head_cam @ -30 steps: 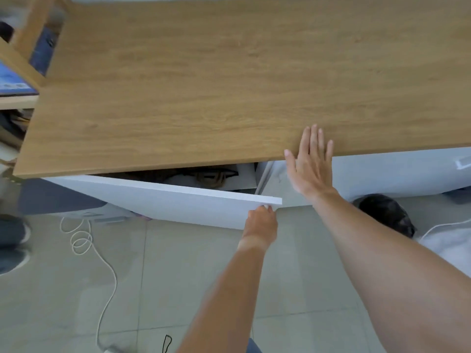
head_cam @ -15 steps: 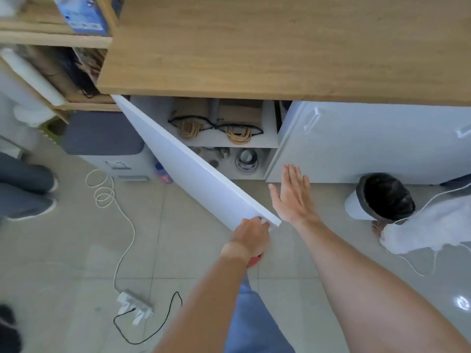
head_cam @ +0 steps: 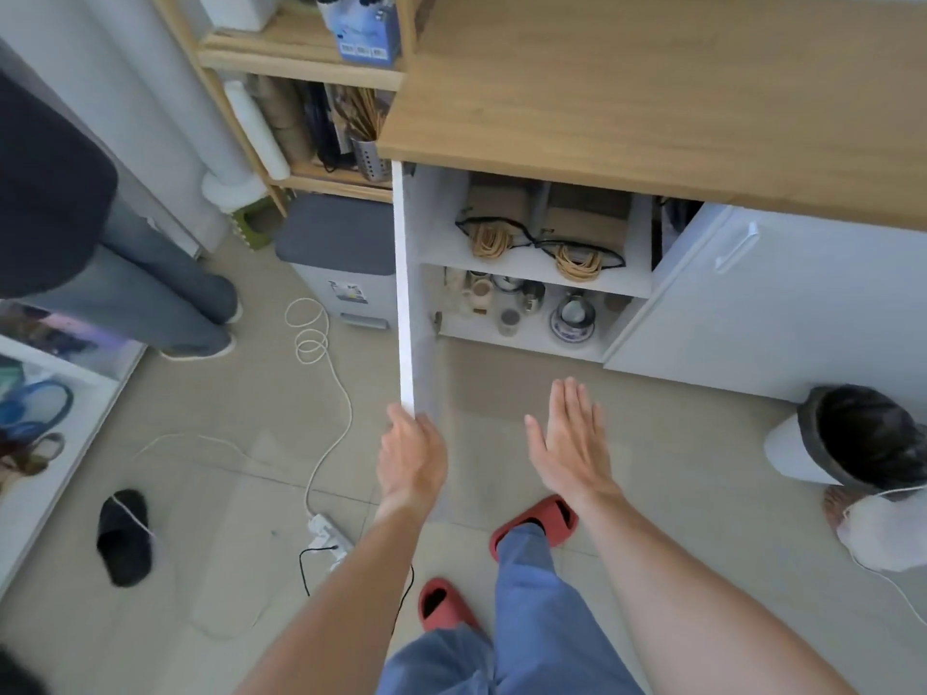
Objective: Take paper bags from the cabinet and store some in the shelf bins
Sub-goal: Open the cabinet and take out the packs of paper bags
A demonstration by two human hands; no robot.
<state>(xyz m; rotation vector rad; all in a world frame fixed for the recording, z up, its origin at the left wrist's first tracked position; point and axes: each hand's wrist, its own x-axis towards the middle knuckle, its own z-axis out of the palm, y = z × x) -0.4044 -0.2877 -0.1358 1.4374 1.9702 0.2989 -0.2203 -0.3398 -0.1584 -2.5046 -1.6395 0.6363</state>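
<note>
The white cabinet door (head_cam: 405, 293) stands swung wide, edge-on to me. My left hand (head_cam: 411, 456) grips its lower outer corner. My right hand (head_cam: 569, 438) hovers flat with fingers spread in front of the cabinet, holding nothing. On the upper cabinet shelf (head_cam: 531, 270) lie two stacks of brown paper bags (head_cam: 501, 203), the second stack (head_cam: 584, 218) to the right, their rope handles bunched at the front. The wooden shelf unit (head_cam: 301, 62) rises at the upper left.
Cups and jars fill the lower cabinet shelf (head_cam: 521, 306). A grey-lidded bin (head_cam: 341, 253) stands left of the door. A white cable and power strip (head_cam: 326, 531) lie on the floor. Another person's legs (head_cam: 150, 298) are at left, a waste basket (head_cam: 853, 443) at right.
The door has swung from half open to fully open with my left hand on its corner. My view has dropped and pulled back; my right hand has come down from the countertop edge.
</note>
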